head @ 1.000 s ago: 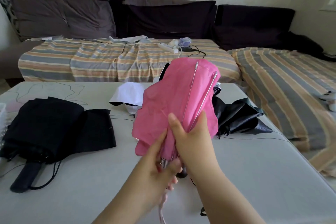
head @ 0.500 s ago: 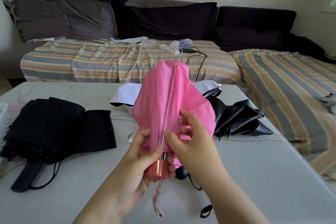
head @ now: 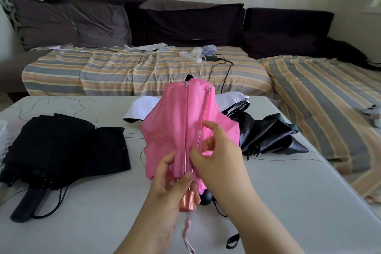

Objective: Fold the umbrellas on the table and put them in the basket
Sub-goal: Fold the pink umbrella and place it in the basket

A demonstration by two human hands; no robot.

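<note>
A collapsed pink umbrella (head: pixel 179 126) stands upright above the grey table (head: pixel 288 202), with two metal ribs showing on its loose canopy. My left hand (head: pixel 171 183) grips it at the base, just above the pink handle (head: pixel 188 200). My right hand (head: pixel 218 159) pinches a fold of pink fabric beside the right rib. A black umbrella (head: pixel 51 150) lies collapsed at the left with its handle toward me. Another dark umbrella (head: pixel 266 136) lies crumpled behind my right hand. The basket is hardly in view.
A white cloth (head: pixel 142 109) lies at the table's far middle. Behind the table runs a sofa with a striped cover (head: pixel 132 70), a power strip (head: pixel 190 56) and cables. A black ball-shaped handle (head: pixel 206 198) and strap lie under my right wrist.
The pink umbrella has been turned in my hands, so a second rib now shows. My right hand shifted up along the canopy and gathers fabric by that rib.
</note>
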